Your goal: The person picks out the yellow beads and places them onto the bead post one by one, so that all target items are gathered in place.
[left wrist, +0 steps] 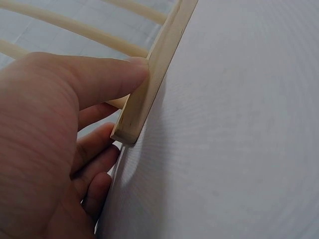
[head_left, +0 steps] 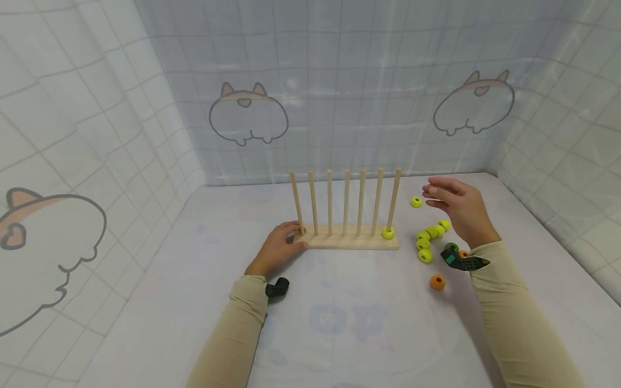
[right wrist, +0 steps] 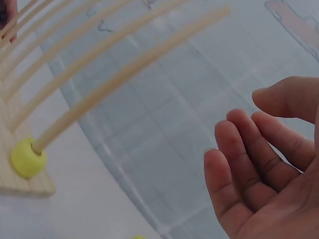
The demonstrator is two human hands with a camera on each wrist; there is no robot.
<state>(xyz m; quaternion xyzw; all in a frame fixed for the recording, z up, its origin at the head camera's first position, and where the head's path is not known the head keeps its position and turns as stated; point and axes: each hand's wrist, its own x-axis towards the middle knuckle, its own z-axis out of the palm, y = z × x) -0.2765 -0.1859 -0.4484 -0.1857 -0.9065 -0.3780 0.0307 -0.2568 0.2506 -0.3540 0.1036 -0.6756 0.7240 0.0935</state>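
Note:
A wooden peg rack with several upright pegs stands on the table. My left hand grips the base's left end. In the left wrist view its thumb presses the front edge while fingers reach behind. One yellow bead sits at the foot of the rightmost peg, also seen in the right wrist view. Raised right of the rack, my right hand holds nothing, its fingers loosely bent and apart from the thumb. A single yellow bead lies on the table near its fingertips.
Several yellow beads lie in a curved row right of the rack. A green bead and an orange bead are partly hidden by the right wrist camera. Another orange bead lies nearer. Tiled-print sheets stand behind.

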